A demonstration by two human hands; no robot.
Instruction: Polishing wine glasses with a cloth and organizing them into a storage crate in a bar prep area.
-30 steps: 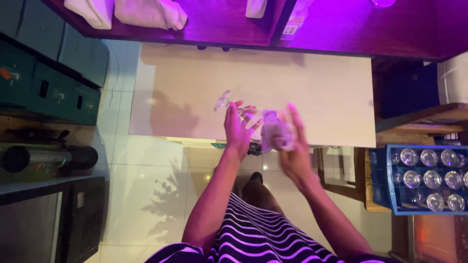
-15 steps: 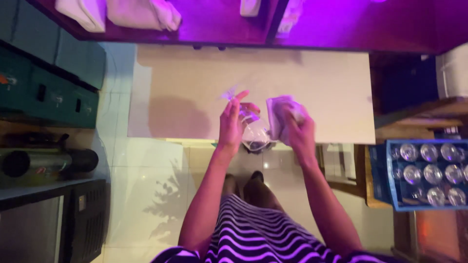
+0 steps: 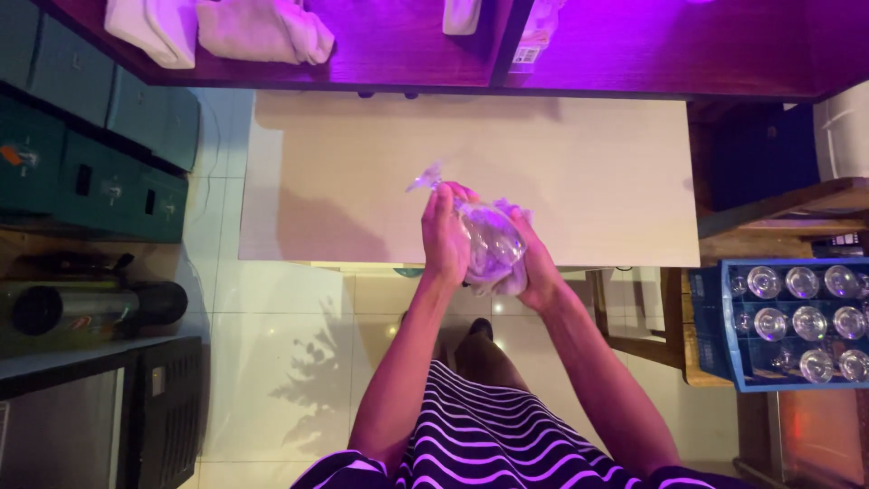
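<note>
Near the middle of the frame, both hands close around a clear wine glass (image 3: 489, 240) that lies tilted between them, above the near edge of a pale table (image 3: 362, 172). The left hand (image 3: 445, 237) grips the glass from the left side, fingers curled over its upper part, with the thin stem and foot of the glass poking out toward the upper left past the fingertips. The right hand (image 3: 534, 263) cups the bowl from the right and from below, and a light cloth (image 3: 507, 276) is bunched between that palm and the glass, so the bowl sits wrapped in cloth inside the grasp. Both hands are clenched on the glass, the right one through the cloth.

At the right edge of the frame, a blue rack (image 3: 783, 321) holds more glasses standing in its compartments, well apart from the hands. Along the top of the frame, folded white towels (image 3: 217, 27) lie on a dark wooden shelf under purple light. At the bottom, a black-and-white striped garment (image 3: 507, 435) covers the person's front.
</note>
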